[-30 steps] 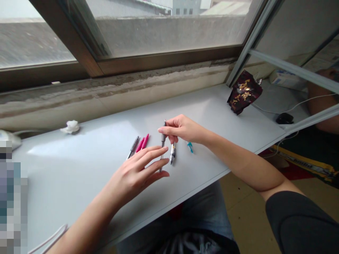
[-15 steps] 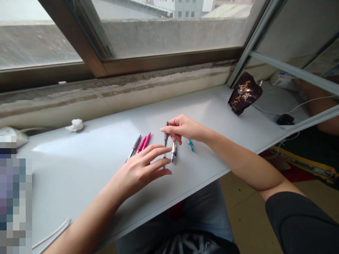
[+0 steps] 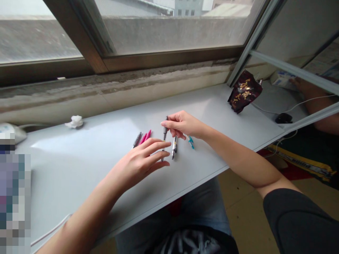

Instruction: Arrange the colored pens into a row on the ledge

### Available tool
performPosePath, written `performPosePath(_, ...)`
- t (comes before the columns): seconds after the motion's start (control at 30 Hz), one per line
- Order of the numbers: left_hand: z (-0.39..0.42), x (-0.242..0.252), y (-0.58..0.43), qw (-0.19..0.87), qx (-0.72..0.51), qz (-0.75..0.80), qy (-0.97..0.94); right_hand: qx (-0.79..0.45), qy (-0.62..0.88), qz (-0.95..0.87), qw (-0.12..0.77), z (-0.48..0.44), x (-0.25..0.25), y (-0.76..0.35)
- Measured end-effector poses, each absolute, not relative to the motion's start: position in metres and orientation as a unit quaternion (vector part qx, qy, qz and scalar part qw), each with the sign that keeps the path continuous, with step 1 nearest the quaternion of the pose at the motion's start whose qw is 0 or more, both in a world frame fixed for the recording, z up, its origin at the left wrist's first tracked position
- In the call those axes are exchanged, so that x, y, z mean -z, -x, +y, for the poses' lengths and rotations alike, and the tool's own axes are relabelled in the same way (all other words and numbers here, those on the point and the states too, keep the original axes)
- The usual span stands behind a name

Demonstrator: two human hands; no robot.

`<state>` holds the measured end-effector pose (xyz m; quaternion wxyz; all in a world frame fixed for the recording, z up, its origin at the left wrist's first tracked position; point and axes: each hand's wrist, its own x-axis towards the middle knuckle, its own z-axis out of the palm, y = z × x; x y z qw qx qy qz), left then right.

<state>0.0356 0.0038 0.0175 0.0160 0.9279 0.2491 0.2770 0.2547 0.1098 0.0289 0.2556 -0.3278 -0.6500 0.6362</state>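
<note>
My right hand (image 3: 182, 123) pinches a grey-and-clear pen (image 3: 164, 133) near its top end and keeps it roughly upright over the desk. Around the lower part of that pen, my left hand (image 3: 144, 157) has its fingers stretched out and apart; whether they touch it I cannot tell. A clear pen with black parts (image 3: 174, 148) lies just right of my left fingertips. Below my right wrist is a light-blue pen (image 3: 191, 142), partly covered. Beyond my left hand lie two pink pens (image 3: 145, 137) beside a dark grey pen (image 3: 137, 139), their lower ends hidden.
The white desk (image 3: 66, 169) runs along a window wall. A crumpled white tissue (image 3: 75, 121) lies near its back edge. At the right stands a dark foil bag (image 3: 245, 91) by a metal frame (image 3: 293, 67). Another person's arm (image 3: 317, 91) shows beyond it.
The view has shifted slightly. My left hand covers more of the dark grey pen than before. My right hand keeps the same hold on its pen.
</note>
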Motion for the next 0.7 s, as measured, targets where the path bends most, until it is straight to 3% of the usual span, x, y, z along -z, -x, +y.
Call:
performPosePath(0.57, 0.0, -0.017, -0.038, 0.064, -0.282, 0.253, -0.923, -0.587, 0.366, -0.696, 0.192, 0.105, -0.032, -0.252)
performPosePath(0.7, 0.002, -0.016, -0.036, 0.058, -0.292, 0.265, -0.917, -0.508, 0.404, -0.737, 0.19, 0.111, -0.041, -0.261)
